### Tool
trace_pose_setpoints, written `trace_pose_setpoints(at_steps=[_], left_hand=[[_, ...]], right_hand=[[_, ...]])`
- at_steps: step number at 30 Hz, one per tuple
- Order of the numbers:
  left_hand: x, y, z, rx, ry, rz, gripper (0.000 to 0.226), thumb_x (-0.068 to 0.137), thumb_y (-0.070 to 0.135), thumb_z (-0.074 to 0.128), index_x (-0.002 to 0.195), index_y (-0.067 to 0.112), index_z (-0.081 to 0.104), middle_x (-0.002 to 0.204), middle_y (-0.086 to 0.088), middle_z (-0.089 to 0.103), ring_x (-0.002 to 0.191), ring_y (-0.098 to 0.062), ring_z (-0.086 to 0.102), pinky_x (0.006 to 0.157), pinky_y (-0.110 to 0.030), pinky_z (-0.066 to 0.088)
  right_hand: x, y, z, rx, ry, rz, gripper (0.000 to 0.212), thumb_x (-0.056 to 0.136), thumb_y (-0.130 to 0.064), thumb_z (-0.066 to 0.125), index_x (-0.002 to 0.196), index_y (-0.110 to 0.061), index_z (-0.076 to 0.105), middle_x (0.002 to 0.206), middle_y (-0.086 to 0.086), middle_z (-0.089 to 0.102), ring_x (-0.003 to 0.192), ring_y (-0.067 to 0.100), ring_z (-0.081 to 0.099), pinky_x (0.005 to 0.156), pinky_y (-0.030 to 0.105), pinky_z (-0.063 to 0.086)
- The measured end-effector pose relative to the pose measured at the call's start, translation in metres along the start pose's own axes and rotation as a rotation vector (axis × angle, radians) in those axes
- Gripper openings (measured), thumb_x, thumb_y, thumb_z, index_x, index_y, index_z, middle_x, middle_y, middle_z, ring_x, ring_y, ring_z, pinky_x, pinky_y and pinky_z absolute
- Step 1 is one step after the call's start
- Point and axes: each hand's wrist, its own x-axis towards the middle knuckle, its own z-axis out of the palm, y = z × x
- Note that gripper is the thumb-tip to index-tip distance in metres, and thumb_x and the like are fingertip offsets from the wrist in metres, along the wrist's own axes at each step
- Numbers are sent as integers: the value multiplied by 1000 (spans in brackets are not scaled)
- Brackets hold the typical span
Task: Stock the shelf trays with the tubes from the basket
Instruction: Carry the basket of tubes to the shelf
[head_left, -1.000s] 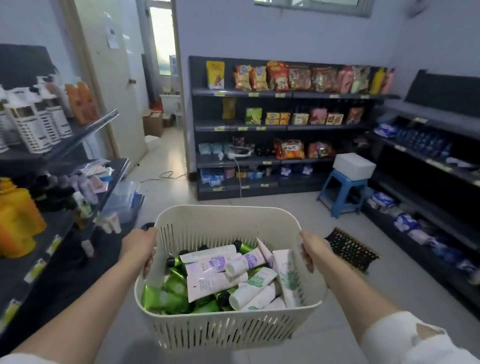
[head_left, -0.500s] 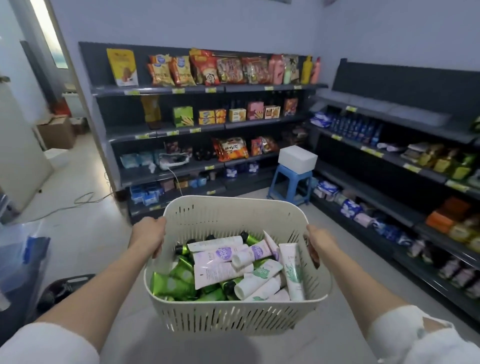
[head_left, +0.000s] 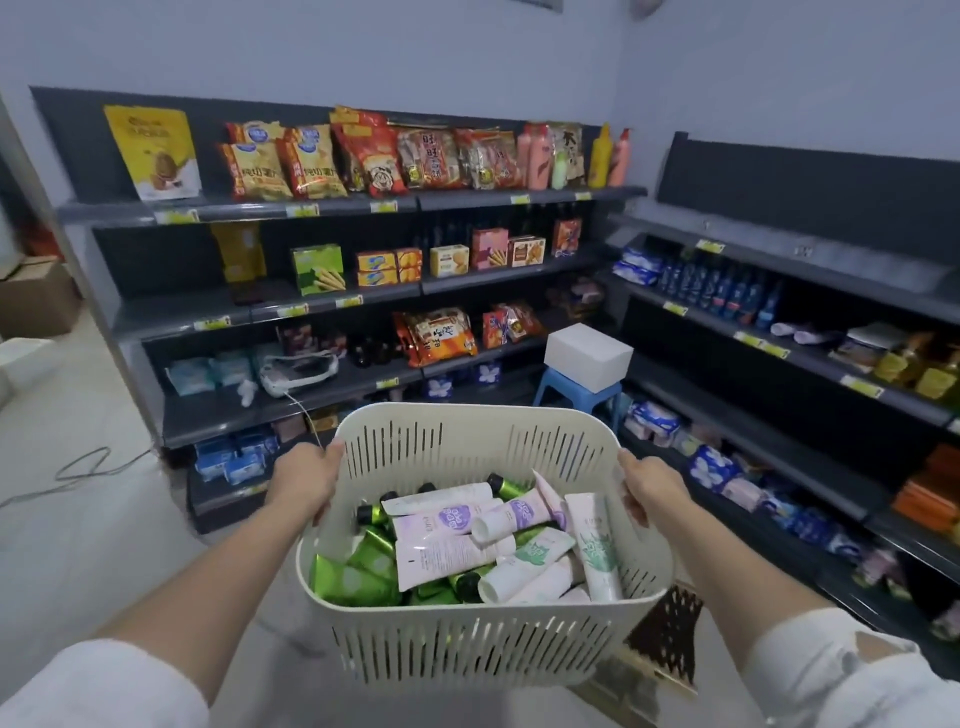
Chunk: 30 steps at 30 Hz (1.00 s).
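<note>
A cream slotted basket (head_left: 467, 644) is carried in front of me at waist height. My left hand (head_left: 304, 480) grips its left rim and my right hand (head_left: 647, 488) grips its right rim. Inside lie several tubes: white and lilac tubes (head_left: 447, 525) on top and to the right, shiny green tubes (head_left: 358, 577) with black caps at the left and underneath. No shelf trays for tubes can be made out.
Dark shelving with snack bags and boxes (head_left: 363, 161) stands ahead. A second shelf run (head_left: 779, 332) lines the right wall. A blue stool (head_left: 576, 397) bearing a white box (head_left: 587, 353) sits in the corner. A dark grid mat (head_left: 670, 629) lies on the floor, a cable (head_left: 78, 467) at left.
The view has swung right: the left shelf and doorway left the frame, the right shelving came in. Both hands have kept their grip on the basket rim.
</note>
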Motion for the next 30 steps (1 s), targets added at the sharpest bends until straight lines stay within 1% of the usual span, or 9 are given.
trace_pose_setpoints(at_steps=[3, 8, 12, 16, 18, 21, 25, 27, 30], left_hand=[[75, 18, 18, 44, -17, 46, 56, 97, 44, 35, 73, -1, 60, 80, -23, 64, 84, -36, 62, 73, -36, 44], [172, 75, 49, 71, -104, 134, 55, 99, 40, 35, 67, 2, 59, 56, -9, 54, 61, -25, 53, 65, -31, 37], [241, 119, 90, 51, -143, 183, 56, 98, 41, 36, 68, 1, 60, 66, -15, 58, 79, -34, 62, 67, -33, 40], [301, 162, 145, 23, -165, 174, 54, 98, 40, 37, 83, -2, 67, 84, -21, 64, 92, -35, 62, 79, -36, 44], [331, 188, 176, 13, -181, 168, 55, 98, 38, 36, 73, -3, 62, 77, -21, 63, 87, -35, 62, 74, -35, 41], [371, 235, 216, 41, -201, 179, 54, 99, 34, 35, 57, 4, 50, 55, -10, 50, 62, -24, 52, 62, -30, 34], [426, 293, 264, 17, -232, 197, 55, 99, 39, 33, 59, 7, 50, 55, -8, 51, 50, -19, 46, 52, -29, 34], [453, 314, 288, 3, -244, 217, 56, 99, 42, 31, 60, 7, 51, 55, -10, 54, 50, -22, 52, 54, -30, 41], [491, 351, 319, -51, -254, 227, 59, 98, 44, 31, 60, 5, 54, 59, -15, 58, 57, -28, 58, 66, -37, 50]], right_hand=[[43, -29, 15, 13, 21, 11, 51, 100, -45, 32, 84, -4, 58, 56, 5, 52, 44, 17, 47, 48, 24, 42], [109, -58, 25, 53, 96, 65, 57, 100, -46, 30, 73, -5, 57, 53, 5, 53, 43, 18, 49, 53, 27, 45], [172, -80, 20, 65, 187, 119, 56, 101, -46, 30, 67, -7, 53, 52, 4, 50, 40, 17, 44, 45, 24, 38], [255, -95, 10, 13, 218, 125, 59, 100, -48, 29, 65, -7, 54, 51, 5, 53, 40, 19, 46, 47, 24, 40], [298, -100, 3, 17, 212, 134, 62, 99, -51, 29, 62, -7, 54, 48, 5, 53, 40, 19, 46, 47, 24, 40], [366, -112, -11, 12, 213, 142, 66, 100, -48, 27, 58, -4, 54, 37, 3, 51, 37, 20, 48, 47, 24, 41], [441, -137, -37, -5, 246, 162, 69, 99, -51, 23, 65, -2, 58, 52, 9, 55, 49, 23, 54, 56, 30, 45], [471, -151, -49, -62, 256, 180, 68, 99, -53, 19, 68, -6, 57, 61, 10, 57, 61, 25, 58, 56, 30, 42], [520, -169, -64, -75, 297, 207, 69, 95, -61, 19, 74, -8, 58, 76, 14, 63, 72, 29, 63, 69, 34, 50]])
